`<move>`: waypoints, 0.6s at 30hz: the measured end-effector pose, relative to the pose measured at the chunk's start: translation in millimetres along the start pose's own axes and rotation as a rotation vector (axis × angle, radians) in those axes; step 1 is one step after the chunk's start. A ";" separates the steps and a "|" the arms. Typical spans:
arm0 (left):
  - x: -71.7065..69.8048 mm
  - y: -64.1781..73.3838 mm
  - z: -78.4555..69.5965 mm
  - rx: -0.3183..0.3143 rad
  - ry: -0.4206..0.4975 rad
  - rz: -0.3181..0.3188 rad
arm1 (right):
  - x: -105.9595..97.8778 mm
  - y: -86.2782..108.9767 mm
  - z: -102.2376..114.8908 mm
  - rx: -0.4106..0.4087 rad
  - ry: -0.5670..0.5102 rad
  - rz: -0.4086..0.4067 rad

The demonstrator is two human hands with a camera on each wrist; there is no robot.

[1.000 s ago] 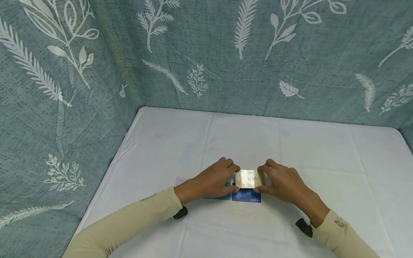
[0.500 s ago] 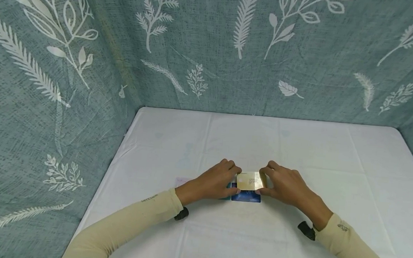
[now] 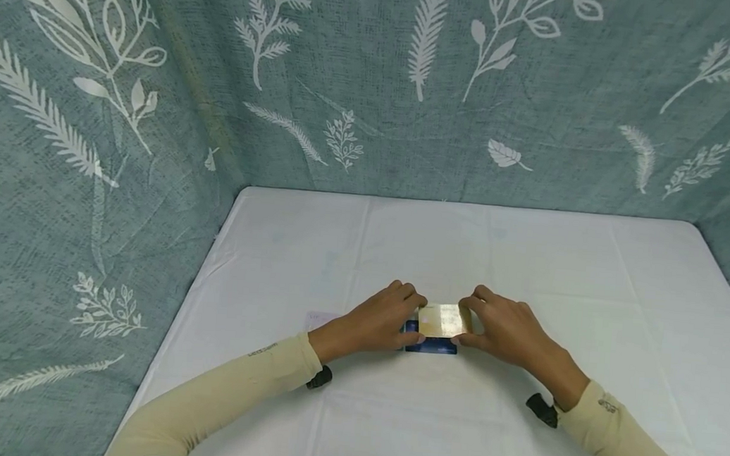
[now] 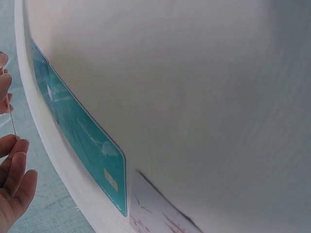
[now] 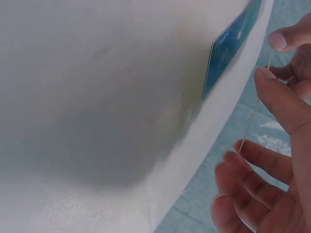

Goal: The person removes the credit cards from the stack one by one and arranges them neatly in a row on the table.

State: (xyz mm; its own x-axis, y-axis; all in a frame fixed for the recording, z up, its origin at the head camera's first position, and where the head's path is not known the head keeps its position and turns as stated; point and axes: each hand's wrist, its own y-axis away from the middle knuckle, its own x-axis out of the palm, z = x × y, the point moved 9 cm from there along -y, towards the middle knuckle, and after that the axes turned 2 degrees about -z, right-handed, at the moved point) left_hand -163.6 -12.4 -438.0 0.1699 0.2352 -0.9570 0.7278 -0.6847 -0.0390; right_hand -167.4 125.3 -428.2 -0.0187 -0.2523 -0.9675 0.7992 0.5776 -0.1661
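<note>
A shiny gold card (image 3: 440, 321) is held up between both hands in the head view. My left hand (image 3: 379, 321) pinches its left end, thumb at the near edge and fingers at the far edge. My right hand (image 3: 503, 328) grips the right end the same way. Below it, a dark blue card (image 3: 431, 346) lies on the table, partly covered by the gold one. In the right wrist view the held card (image 5: 250, 122) shows edge-on as a thin line. The left wrist view shows a teal card (image 4: 87, 141) with a chip, hidden in the head view by my left hand.
A pale card with pinkish markings (image 4: 158, 208) lies beside the teal one, in a row with the blue card. The table (image 3: 427, 423) has a white cloth. Leaf-patterned green-grey curtains (image 3: 373, 115) hang behind and at the left.
The gold card has shifted slightly right and towards the person, and its tilt has changed, moving the glare across it. Both hands keep their hold. The head view has shifted a little.
</note>
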 end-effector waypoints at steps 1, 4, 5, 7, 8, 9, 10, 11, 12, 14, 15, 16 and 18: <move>-0.1 0.6 -0.3 0.003 -0.002 -0.002 | 0.3 0.6 0.5 0.000 -0.001 -0.001; 0.0 1.7 -1.7 0.010 -0.010 -0.004 | 0.6 2.3 1.1 0.004 -0.007 0.003; 0.0 1.7 -2.3 0.013 -0.013 -0.004 | 0.6 2.9 1.3 0.006 -0.008 0.006; 0.1 1.8 -3.6 0.018 -0.018 -0.002 | 0.1 3.9 1.4 0.011 -0.010 0.007; 0.1 1.7 -4.2 0.021 -0.019 -0.002 | 0.0 4.3 1.3 0.013 -0.010 0.007; 0.0 1.7 -4.6 0.023 -0.019 -0.002 | -0.5 4.6 1.5 0.014 -0.010 0.006; 0.1 1.5 -5.0 0.025 -0.018 -0.002 | -0.8 5.0 1.6 0.014 -0.010 0.005; 0.2 1.4 -5.3 0.027 -0.020 -0.002 | -0.6 5.4 1.5 0.015 -0.009 0.006; 0.2 1.2 -5.7 0.029 -0.020 -0.003 | -0.6 5.8 1.1 0.016 -0.010 0.006; 0.6 1.1 -6.3 0.032 -0.020 -0.002 | -0.6 6.4 0.7 0.017 -0.012 0.009; 0.7 1.0 -6.5 0.032 -0.020 -0.002 | -0.5 6.6 0.5 0.017 -0.014 0.011; 0.9 0.9 -6.8 0.032 -0.018 -0.001 | 0.0 7.0 0.0 0.019 -0.016 0.013; 1.1 1.2 -7.5 0.030 -0.015 0.001 | 0.5 7.6 -0.7 0.022 -0.017 0.018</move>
State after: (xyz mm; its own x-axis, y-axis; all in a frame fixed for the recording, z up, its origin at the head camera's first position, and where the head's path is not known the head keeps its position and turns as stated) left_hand -157.6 -7.8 -436.9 0.1602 0.2244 -0.9612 0.7075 -0.7052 -0.0467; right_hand -161.7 130.0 -430.0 0.0054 -0.2554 -0.9668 0.8125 0.5647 -0.1447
